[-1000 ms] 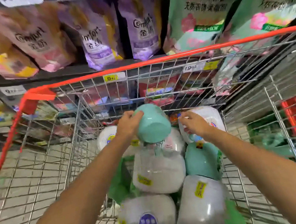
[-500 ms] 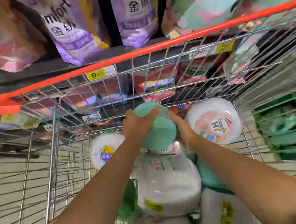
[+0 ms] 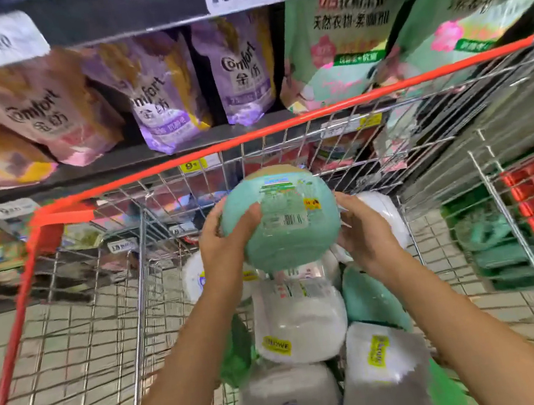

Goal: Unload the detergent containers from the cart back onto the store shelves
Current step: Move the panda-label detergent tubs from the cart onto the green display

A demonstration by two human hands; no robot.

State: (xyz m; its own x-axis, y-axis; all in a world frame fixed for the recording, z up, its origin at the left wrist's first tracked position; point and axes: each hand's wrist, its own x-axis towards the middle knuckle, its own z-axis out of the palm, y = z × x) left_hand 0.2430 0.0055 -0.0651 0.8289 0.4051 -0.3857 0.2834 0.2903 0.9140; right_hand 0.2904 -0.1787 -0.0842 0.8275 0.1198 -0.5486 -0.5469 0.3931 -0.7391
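The green detergent container (image 3: 282, 221) is up above the cart (image 3: 282, 128), gripped on its sides by the left hand (image 3: 220, 249) and the right hand (image 3: 364, 234), not yet on the shelves (image 3: 108, 167), and lots of other containers (image 3: 299, 322) wait in the cart below.

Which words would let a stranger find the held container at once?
Find the red-rimmed wire cart piled with white and teal detergent containers. Above the pile, the left hand and right hand hold one teal container. Only it is raised, its barcode label showing.
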